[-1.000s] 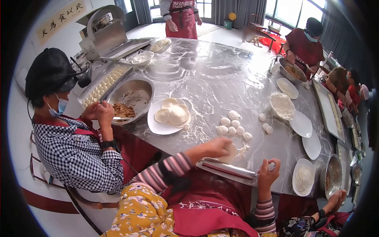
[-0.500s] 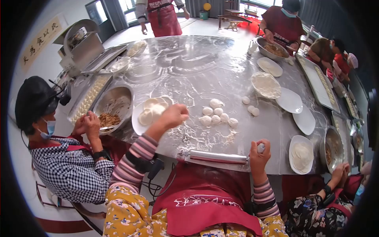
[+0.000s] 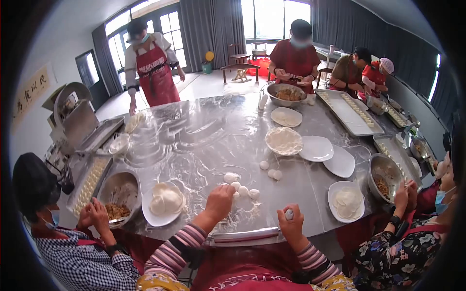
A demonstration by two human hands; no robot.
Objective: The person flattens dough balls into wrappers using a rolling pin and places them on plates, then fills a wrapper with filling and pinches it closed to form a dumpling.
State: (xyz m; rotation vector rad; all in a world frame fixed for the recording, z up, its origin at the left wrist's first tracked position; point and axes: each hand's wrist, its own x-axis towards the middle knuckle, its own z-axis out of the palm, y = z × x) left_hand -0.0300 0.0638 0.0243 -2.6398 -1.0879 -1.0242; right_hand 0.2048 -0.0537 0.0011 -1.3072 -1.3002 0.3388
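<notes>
dough balls (image 3: pixel 243 190): small, white, round; loose cluster on floured tabletop (image 3: pixel 204 131).
rolling pin (image 3: pixel 245 236): long, lying flat along near tabletop edge; one end gripped by right hand (image 3: pixel 291 224).

filling bowl (image 3: pixel 124 186) | wrapper plate (image 3: pixel 155 222) | flour dish (image 3: pixel 267 140) | white plate (image 3: pixel 316 148) | dumpling tray (image 3: pixel 354 123) | machine (image 3: pixel 73 119)

The left hand (image 3: pixel 219 201), which 1 second ago pressed a flat dough round just beyond the rolling pin (image 3: pixel 245 236), has left that spot and now sits at the dough balls (image 3: pixel 243 191) farther beyond the pin, with the round gone.
</notes>
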